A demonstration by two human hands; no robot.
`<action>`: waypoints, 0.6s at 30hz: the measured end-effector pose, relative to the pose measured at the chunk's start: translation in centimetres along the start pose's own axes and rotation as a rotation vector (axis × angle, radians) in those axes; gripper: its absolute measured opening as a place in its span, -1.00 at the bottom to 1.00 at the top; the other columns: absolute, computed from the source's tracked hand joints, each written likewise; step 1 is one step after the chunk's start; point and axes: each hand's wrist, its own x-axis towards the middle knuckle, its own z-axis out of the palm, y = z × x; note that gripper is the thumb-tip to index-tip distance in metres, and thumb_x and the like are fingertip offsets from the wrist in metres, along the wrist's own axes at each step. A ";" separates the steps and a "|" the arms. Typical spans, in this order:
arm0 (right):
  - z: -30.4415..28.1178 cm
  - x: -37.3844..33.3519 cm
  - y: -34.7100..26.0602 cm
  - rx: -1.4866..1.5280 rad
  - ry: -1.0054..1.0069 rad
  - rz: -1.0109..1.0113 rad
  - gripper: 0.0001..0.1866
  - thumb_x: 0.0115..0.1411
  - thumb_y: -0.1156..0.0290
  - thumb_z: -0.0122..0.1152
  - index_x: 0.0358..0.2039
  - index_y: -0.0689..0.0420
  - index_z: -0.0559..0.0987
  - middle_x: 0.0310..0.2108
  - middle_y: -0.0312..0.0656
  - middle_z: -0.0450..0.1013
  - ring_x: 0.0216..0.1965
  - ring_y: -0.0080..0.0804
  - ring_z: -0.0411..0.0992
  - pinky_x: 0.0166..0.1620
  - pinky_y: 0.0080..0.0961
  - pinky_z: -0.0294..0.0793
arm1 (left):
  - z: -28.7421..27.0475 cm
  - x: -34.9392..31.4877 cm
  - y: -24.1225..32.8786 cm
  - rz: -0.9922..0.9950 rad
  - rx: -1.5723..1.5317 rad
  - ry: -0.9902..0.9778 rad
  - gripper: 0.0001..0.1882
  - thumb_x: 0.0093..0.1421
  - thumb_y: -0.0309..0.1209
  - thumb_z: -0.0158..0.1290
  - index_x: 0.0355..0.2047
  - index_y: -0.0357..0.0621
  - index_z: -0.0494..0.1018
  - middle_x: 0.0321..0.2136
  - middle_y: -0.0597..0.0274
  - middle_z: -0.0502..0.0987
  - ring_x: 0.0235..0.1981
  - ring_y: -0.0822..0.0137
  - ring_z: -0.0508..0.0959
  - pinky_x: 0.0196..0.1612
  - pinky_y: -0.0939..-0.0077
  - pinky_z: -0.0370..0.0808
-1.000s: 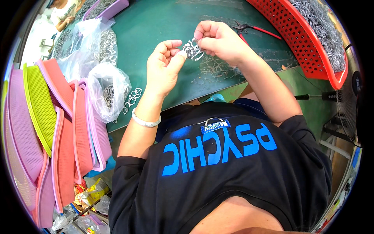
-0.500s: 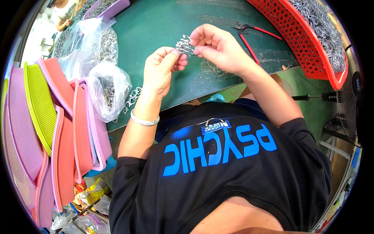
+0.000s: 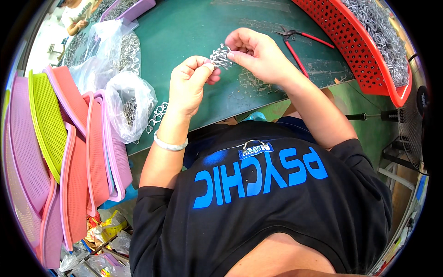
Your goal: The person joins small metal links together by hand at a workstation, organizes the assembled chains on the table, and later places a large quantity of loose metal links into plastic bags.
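Note:
Over the green table [image 3: 203, 27], a cluster of small silvery metal pieces [image 3: 220, 57], looped like rings or hooks, is between my hands. My left hand [image 3: 193, 79] pinches its left end between thumb and curled fingers. From the other side, my right hand [image 3: 251, 54] closes thumb and fingers at the cluster's right edge. Their exact kind is too small to make out. Red-handled cutters [image 3: 295, 39] lie on the table beyond my right hand, jaws towards the left. Several metal rings [image 3: 158, 116] lie by my left forearm.
A red perforated basket [image 3: 360, 57] full of metal pieces stands at the right. At left are a clear plastic bag [image 3: 131, 99] holding metal parts and stacked coloured baskets [image 3: 76, 171]. A fan [image 3: 410, 129] is at far right. Another person [image 3: 78, 16] sits at the far left.
My hands stay almost in place. The metal cluster has turned slightly between my fingers, and my right fingers have shifted a little around its edge.

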 end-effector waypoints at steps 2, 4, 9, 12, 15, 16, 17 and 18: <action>0.0 0.1 -0.1 0.096 -0.021 0.020 -0.83 0.05 0.55 0.06 -0.30 0.26 0.41 -0.45 -0.34 0.38 -0.43 -0.67 0.31 -0.33 -0.72 0.34 | -0.2 0.0 0.1 -0.004 -0.005 -0.017 -0.90 0.09 -0.48 -0.06 -0.43 -0.28 0.39 -0.54 0.22 0.47 -0.53 0.47 0.44 -0.41 0.64 0.38; -0.1 0.2 -0.3 0.158 -0.058 0.064 -0.84 0.06 0.53 0.06 -0.31 0.25 0.42 -0.46 -0.34 0.38 -0.45 -0.68 0.30 -0.35 -0.74 0.33 | -0.3 -0.1 0.3 -0.002 0.001 -0.030 -0.90 0.09 -0.48 -0.06 -0.44 -0.27 0.39 -0.54 0.23 0.47 -0.54 0.48 0.43 -0.42 0.64 0.38; -0.5 0.3 -0.7 0.180 -0.080 0.178 -0.87 0.08 0.49 0.02 -0.35 0.25 0.45 -0.51 -0.37 0.37 -0.51 -0.71 0.27 -0.42 -0.77 0.29 | -0.2 -0.4 0.5 0.033 0.018 0.005 -0.90 0.09 -0.47 -0.06 -0.45 -0.26 0.39 -0.55 0.24 0.46 -0.55 0.49 0.43 -0.43 0.65 0.37; -0.1 0.4 -0.2 0.065 -0.074 0.076 -0.88 0.07 0.51 0.00 -0.36 0.25 0.44 -0.52 -0.38 0.36 -0.52 -0.71 0.26 -0.43 -0.77 0.28 | -0.8 0.1 0.4 0.007 -0.045 0.008 -0.89 0.09 -0.45 -0.06 -0.45 -0.25 0.38 -0.56 0.25 0.45 -0.56 0.48 0.42 -0.44 0.65 0.37; 0.2 0.3 -0.6 0.075 -0.086 0.063 -0.89 0.07 0.53 0.00 -0.38 0.24 0.44 -0.53 -0.38 0.35 -0.53 -0.72 0.25 -0.44 -0.78 0.27 | -1.5 0.2 -0.1 -0.024 -0.163 -0.010 -0.88 0.10 -0.43 -0.07 -0.45 -0.23 0.38 -0.57 0.26 0.44 -0.55 0.48 0.42 -0.45 0.65 0.36; 0.3 0.3 -0.6 0.105 -0.072 0.081 -0.90 0.07 0.52 0.00 -0.38 0.24 0.44 -0.53 -0.39 0.35 -0.53 -0.72 0.25 -0.44 -0.78 0.27 | -1.6 0.3 -0.2 -0.034 -0.207 -0.021 -0.88 0.10 -0.42 -0.07 -0.46 -0.22 0.38 -0.57 0.26 0.44 -0.55 0.49 0.42 -0.46 0.65 0.36; 0.5 0.3 -0.5 0.136 -0.058 0.098 -0.90 0.07 0.52 0.00 -0.39 0.24 0.44 -0.54 -0.39 0.34 -0.53 -0.73 0.24 -0.45 -0.78 0.26 | -1.6 0.3 -0.4 -0.034 -0.189 0.017 -0.88 0.11 -0.41 -0.08 -0.43 -0.22 0.36 -0.55 0.25 0.44 -0.54 0.47 0.42 -0.44 0.64 0.37; 0.6 0.3 -0.5 0.167 -0.045 0.116 -0.91 0.07 0.52 0.00 -0.39 0.24 0.44 -0.54 -0.39 0.34 -0.54 -0.73 0.24 -0.45 -0.78 0.26 | -1.5 0.3 -0.5 -0.034 -0.171 0.055 -0.87 0.12 -0.41 -0.10 -0.40 -0.22 0.35 -0.52 0.23 0.43 -0.53 0.45 0.42 -0.42 0.62 0.37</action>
